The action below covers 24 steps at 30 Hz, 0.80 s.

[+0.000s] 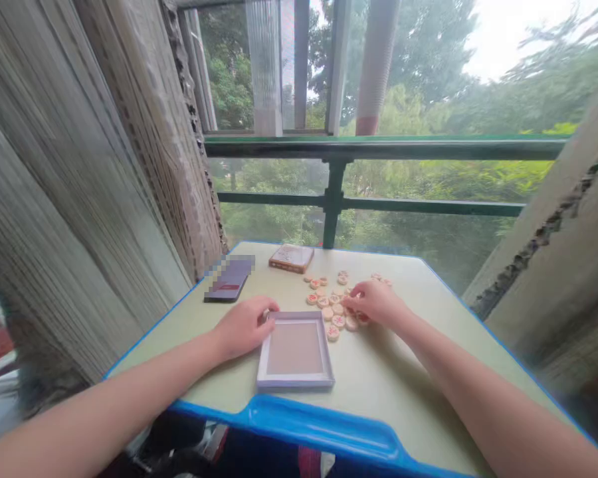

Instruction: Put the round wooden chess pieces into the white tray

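Note:
A shallow, open square box (327,352) lies on the table, its inside bare. At its far left corner my left hand (243,325) is closed, with thumb and fingers on the rim. Several round, pale Chinese chess pieces (333,332) are spread to the right of the box, some showing red characters. My right hand (376,302) reaches over these pieces, fingertips brought together on one among them. That piece is mostly hidden by the fingers, and the hand covers others nearby.
The pale table (393,378) has a blue rim with a moulded tray (323,425) in front. A dark phone-like slab (229,282) lies at the back left, beside a flat box lid (292,257). Curtains (144,133) flank the table; green railings (333,199) stand behind.

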{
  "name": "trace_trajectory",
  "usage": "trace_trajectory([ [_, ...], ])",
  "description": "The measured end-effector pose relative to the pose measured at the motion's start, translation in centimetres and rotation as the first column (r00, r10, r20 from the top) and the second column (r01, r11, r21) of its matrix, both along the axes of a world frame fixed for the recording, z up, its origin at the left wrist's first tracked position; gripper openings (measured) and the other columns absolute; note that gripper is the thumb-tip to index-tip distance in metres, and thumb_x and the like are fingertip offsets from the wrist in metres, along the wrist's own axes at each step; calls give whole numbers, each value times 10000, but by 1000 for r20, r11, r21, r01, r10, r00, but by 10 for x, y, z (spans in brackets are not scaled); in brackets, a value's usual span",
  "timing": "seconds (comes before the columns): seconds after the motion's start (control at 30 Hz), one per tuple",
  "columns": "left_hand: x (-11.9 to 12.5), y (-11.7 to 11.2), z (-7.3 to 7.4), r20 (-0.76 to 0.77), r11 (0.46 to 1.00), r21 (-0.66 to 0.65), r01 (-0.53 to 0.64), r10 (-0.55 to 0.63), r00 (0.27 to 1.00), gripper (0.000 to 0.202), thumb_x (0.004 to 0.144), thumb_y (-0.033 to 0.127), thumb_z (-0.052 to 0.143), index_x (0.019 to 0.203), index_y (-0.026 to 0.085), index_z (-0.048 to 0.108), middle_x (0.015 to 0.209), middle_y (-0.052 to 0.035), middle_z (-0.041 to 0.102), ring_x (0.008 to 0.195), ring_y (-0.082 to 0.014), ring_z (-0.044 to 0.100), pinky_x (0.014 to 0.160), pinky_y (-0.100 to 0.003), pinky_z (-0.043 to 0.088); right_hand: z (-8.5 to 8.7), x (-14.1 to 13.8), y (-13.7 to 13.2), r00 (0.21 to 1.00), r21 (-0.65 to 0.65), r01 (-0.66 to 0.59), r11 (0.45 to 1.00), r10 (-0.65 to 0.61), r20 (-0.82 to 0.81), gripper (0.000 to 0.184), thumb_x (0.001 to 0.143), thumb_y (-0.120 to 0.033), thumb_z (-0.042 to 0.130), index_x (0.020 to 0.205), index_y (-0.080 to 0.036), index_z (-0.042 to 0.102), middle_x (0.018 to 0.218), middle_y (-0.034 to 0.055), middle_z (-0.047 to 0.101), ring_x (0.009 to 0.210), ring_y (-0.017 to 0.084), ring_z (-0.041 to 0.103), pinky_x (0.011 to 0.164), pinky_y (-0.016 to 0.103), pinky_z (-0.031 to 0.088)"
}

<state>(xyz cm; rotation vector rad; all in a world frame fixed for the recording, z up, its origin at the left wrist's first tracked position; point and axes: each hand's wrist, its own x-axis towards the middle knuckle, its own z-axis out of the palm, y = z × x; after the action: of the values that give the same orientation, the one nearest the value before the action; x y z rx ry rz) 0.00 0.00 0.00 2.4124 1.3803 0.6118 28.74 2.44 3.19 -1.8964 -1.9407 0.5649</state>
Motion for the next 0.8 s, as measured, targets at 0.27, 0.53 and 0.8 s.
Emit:
trace_trajectory([
  [0.27, 14, -14, 7, -55, 995, 40, 92, -90, 994, 179, 765, 239, 480, 907, 190, 576, 869, -17, 605, 704, -144, 526, 637, -260, 377, 8, -2, -6, 999, 102, 6, 995, -2, -44, 162, 666, -306, 596, 646, -149, 630, 492, -10, 557, 454, 95, 480, 474, 210, 342],
  [0.53, 64, 4, 18, -203, 978, 121, 172, -145, 968, 184, 806, 310, 450, 860, 192, 580, 857, -30, 633, 739, -166, 555, 630, -264, 379, 14, -6, -15, 993, 245, -79, 966, 99, -71, 223, 700, -377, 593, 759, -167, 640, 631, -15, 577, 582, 110, 497, 551, 223, 351],
  [0.8, 75, 48, 21, -292, 927, 276, 254, -171, 941, 270, 812, 234, 350, 650, 165, 555, 669, -43, 597, 615, -154, 499, 564, -257, 320, 14, -16, -31, 874, 209, -485, 849, 481, 74, 103, 714, -284, 636, 737, -184, 648, 697, -6, 639, 709, 132, 517, 651, 245, 365],
])
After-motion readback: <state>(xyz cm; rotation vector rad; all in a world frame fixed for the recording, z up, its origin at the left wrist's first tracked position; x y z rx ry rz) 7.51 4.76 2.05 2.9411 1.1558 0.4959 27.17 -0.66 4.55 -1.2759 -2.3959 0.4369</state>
